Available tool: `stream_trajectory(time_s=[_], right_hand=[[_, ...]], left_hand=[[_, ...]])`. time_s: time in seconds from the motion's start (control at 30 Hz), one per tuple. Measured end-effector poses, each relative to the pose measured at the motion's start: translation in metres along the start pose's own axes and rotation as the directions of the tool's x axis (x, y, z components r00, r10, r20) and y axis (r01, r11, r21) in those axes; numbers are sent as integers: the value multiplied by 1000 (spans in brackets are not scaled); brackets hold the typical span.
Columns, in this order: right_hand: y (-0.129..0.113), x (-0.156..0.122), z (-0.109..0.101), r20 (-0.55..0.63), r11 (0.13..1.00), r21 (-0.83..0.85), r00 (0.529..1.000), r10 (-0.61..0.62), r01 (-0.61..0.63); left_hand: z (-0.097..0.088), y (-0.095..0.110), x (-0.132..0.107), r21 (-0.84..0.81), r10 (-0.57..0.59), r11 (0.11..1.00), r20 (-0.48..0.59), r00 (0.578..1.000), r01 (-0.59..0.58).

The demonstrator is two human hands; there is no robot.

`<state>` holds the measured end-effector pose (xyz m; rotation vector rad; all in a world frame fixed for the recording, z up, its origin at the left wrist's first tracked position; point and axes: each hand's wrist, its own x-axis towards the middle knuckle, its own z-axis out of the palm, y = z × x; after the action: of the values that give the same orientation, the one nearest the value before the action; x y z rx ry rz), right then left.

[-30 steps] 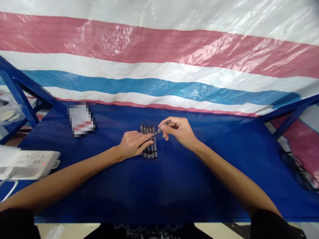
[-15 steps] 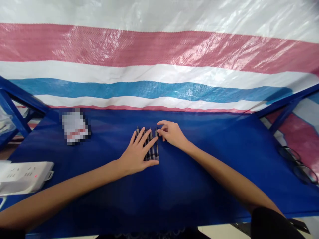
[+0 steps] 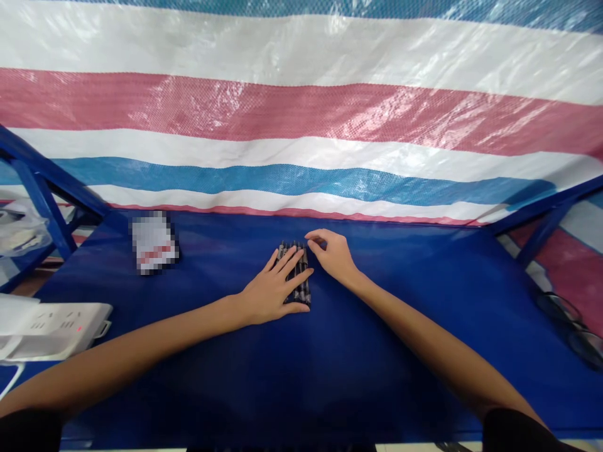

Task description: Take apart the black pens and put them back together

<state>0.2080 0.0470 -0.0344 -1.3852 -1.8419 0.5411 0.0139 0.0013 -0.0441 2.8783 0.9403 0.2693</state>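
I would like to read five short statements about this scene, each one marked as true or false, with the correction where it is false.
1. The left hand is spread over the dark pens. True.
2. The right hand is holding the eyeglasses. False: the right hand is beside the pens' far ends, and the eyeglasses lie near the picture's right edge.
3. A red light shows on the white power strip. True.
4. The table top is white. False: it is blue.
5. The sheet behind the table is striped. True.
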Motion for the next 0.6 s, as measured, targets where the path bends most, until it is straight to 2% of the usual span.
stream_trajectory(time_s=[0.1,0.27,0.43,0.6], right_hand=[[6,-2,3,-33,996,-41,996,-86,85],[14,-3,8,-6,967,-84,970,-242,240],[19,-2,11,45,965,-70,967,-250,253],[18,-2,11,123,965,-75,963,-241,251]], left_hand=[[-1,0,2,13,6,1000,-13,1000,-5],[-1,-3,2,10,59,998,-58,997,-59],[1,-4,3,-8,115,993,-41,993,-115],[4,1,3,0,76,997,-77,994,-77]])
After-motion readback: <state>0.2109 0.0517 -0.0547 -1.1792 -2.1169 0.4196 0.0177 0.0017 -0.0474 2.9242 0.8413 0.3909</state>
